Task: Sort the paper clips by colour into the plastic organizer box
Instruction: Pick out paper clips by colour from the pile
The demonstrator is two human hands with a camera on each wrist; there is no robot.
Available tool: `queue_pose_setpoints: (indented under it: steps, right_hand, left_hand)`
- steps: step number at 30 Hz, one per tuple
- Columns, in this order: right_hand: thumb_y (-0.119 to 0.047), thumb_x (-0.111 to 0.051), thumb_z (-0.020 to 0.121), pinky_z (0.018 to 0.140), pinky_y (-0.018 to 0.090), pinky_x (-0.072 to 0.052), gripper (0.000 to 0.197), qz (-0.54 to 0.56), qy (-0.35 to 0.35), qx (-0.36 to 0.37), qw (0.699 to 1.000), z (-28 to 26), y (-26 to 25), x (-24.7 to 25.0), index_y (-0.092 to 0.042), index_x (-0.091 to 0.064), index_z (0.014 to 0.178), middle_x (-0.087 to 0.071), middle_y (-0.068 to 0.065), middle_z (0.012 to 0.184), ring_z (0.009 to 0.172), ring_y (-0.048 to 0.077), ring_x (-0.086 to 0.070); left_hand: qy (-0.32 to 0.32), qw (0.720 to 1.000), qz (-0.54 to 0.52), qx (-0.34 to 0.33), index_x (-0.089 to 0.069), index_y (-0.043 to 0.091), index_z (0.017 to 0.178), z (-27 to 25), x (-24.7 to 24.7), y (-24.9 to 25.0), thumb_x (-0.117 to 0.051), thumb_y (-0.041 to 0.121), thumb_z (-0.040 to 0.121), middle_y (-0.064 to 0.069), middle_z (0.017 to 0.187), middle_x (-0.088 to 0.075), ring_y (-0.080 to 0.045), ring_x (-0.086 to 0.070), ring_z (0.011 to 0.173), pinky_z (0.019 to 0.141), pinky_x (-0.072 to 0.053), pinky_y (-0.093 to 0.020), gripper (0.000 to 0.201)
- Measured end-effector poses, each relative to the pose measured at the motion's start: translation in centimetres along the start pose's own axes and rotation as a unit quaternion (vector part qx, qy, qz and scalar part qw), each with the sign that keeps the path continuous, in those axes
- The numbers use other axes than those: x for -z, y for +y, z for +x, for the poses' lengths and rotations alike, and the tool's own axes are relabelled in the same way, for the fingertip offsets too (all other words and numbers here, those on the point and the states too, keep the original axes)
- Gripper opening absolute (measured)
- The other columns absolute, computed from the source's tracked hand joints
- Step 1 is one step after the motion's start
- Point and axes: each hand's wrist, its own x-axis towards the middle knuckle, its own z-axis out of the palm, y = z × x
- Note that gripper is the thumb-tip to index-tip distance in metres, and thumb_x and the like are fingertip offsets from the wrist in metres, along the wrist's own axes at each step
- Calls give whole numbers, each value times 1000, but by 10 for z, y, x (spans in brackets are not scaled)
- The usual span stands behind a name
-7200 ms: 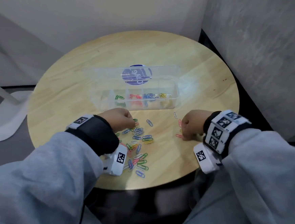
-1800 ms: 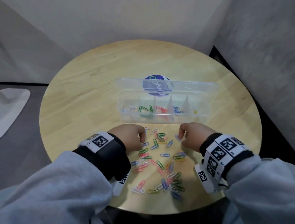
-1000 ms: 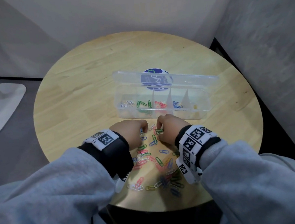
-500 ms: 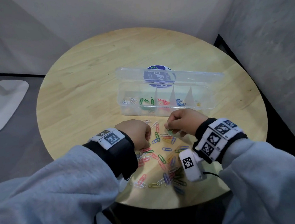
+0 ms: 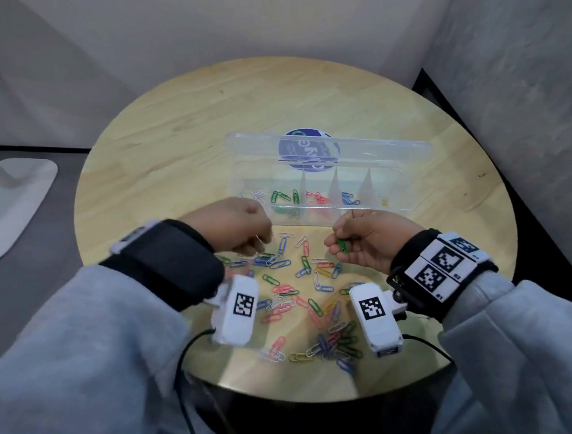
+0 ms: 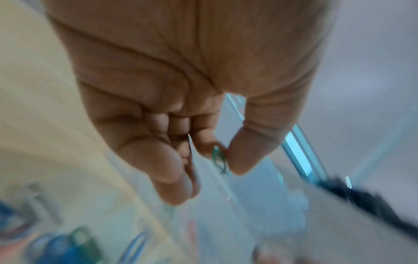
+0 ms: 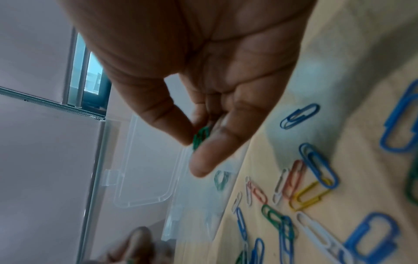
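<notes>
A clear plastic organizer box (image 5: pixel 409 186) stands open on the round wooden table (image 5: pixel 170 157). Its compartments hold white, green, red, blue and yellow clips from left to right. A loose pile of mixed paper clips (image 5: pixel 303 284) lies in front of the box. My left hand (image 5: pixel 262 241) hovers at the pile's far left edge, beside the box's front corner. In the blurred left wrist view, that hand (image 6: pixel 222 160) pinches a small greenish clip (image 6: pixel 218 159). My right hand (image 5: pixel 339 243) is raised over the pile, thumb and fingers pinching a green clip (image 5: pixel 342 245), the same green clip (image 7: pixel 200 136) that shows in the right wrist view.
The box lid (image 5: pixel 327 145) stands up at the back with a round blue sticker behind it. A grey wall (image 5: pixel 525 95) closes in on the right, and a white stand base (image 5: pixel 6 204) sits on the floor at left. Cables hang off the table's near edge.
My right hand has lifted off the pile and turned palm-up with the green clip. My left hand has moved forward and up toward the box's front left corner.
</notes>
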Motion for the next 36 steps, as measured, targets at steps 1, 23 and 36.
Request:
queue_pose_setpoints:
  steps: [1,23,36]
  right_hand:
    - [8,-38,89,41,17,-48,26,-5,8,1,1000,0,-1,-3,-9,-48,73,-61,9,56,40,13,-58]
    - [-27,-68,79,73,26,-43,20,-636,45,14,770,9,7,-41,-18,-51,75,-59,2,86,82,19,-54]
    - [-14,-62,77,63,26,-45,23,-620,35,23,784,21,13,-47,-18,-45,62,-57,3,74,70,21,-51]
  left_hand:
    - [19,995,-98,2,-45,9,65,-4,9,2,-44,-2,89,-12,72,-58,-12,-57,46,44,-46,-15,27]
    - [76,927,363,64,-55,26,81,5,21,-43,-63,12,76,10,65,-46,-17,-47,69,50,-28,-18,17]
    - [47,938,326,103,-57,17,64,5,21,-48,-65,15,76,4,60,-54,-19,-51,67,54,-34,-20,14]
